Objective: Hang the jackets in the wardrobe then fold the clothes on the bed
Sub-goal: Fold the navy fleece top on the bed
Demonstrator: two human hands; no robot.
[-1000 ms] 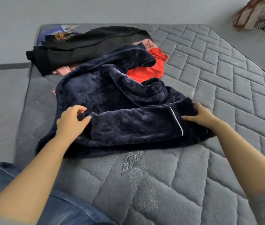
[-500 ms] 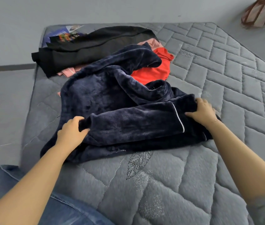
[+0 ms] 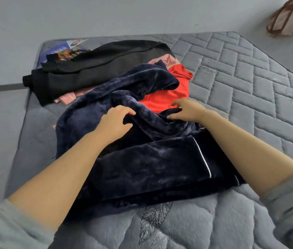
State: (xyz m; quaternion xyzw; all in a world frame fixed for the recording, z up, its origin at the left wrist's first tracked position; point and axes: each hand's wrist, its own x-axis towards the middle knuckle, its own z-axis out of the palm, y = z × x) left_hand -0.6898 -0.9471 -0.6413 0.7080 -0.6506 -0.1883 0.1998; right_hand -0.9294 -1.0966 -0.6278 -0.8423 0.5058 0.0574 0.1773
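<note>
Both hands have left the near fold and reached up the navy fleece garment (image 3: 142, 159) on the bed (image 3: 249, 105), left hand (image 3: 115, 123) gripping a ridge, right hand (image 3: 185, 110) spread over its upper edge; folding seems barely begun, with black (image 3: 88, 76), pink and red clothes (image 3: 165, 99) untouched.

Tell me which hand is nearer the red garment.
Right. The right hand lies at the near edge of the red garment, fingers reaching over it. The left hand rests on the navy fleece, further left.
</note>
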